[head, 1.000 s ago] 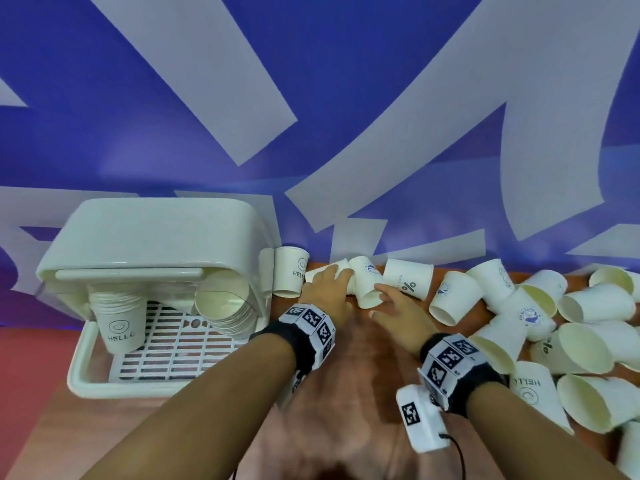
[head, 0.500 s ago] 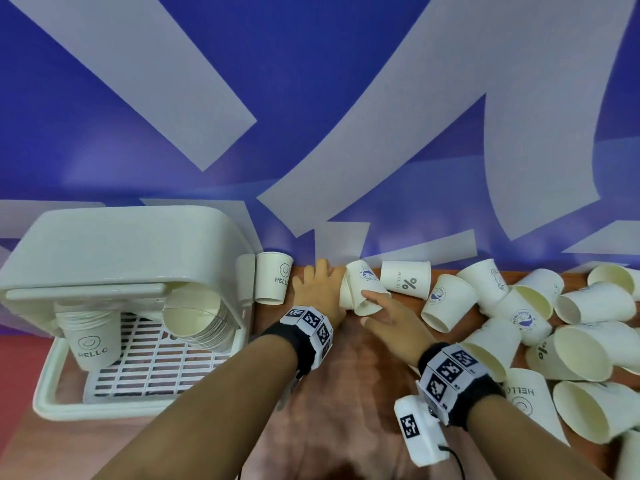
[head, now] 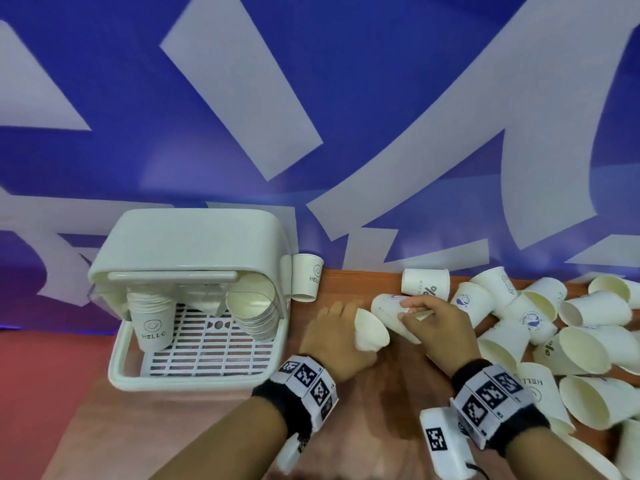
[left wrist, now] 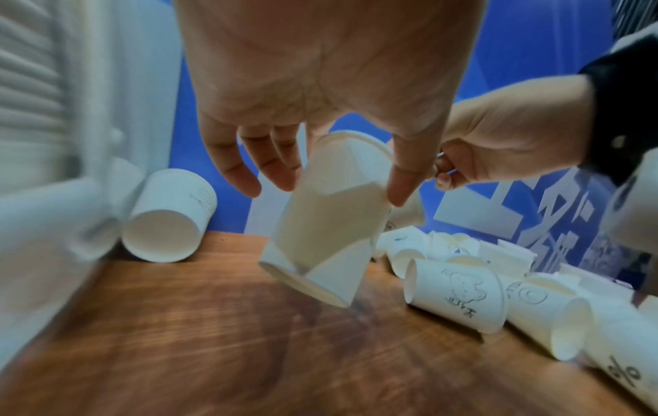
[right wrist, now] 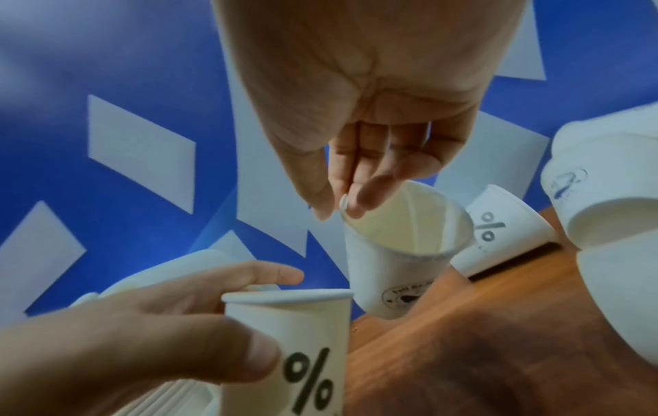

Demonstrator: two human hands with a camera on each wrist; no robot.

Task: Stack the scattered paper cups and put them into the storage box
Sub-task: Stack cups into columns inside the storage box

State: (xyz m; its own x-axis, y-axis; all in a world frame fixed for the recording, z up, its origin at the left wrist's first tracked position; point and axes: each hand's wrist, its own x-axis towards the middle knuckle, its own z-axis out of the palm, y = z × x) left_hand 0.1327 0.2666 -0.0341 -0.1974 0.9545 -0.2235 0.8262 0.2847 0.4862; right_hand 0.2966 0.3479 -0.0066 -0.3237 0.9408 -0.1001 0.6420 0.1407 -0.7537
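Note:
My left hand (head: 346, 329) grips a white paper cup (head: 372, 333) round its side, mouth tilted down to the right; in the left wrist view the left hand (left wrist: 334, 183) holds this cup (left wrist: 324, 225) between thumb and fingers just above the wood. My right hand (head: 412, 313) pinches the rim of a second cup (head: 389, 304), thumb outside and fingers inside, as the right wrist view shows for the hand (right wrist: 347, 202) and its cup (right wrist: 402, 253). The two cups are close together. The white storage box (head: 121, 368) stands at the left with its lid raised.
Inside the box stand an upright stack of HELLO cups (head: 150, 317) and a leaning stack (head: 254, 306). One upright cup (head: 306, 282) stands beside the box. Several loose cups (head: 588, 344) lie heaped at the right on the wooden table (head: 398, 403). A blue and white wall rises behind.
Both hands reached for cups at the table's back edge, each took hold of one, and they have drawn them back toward me, now held close together above the wood.

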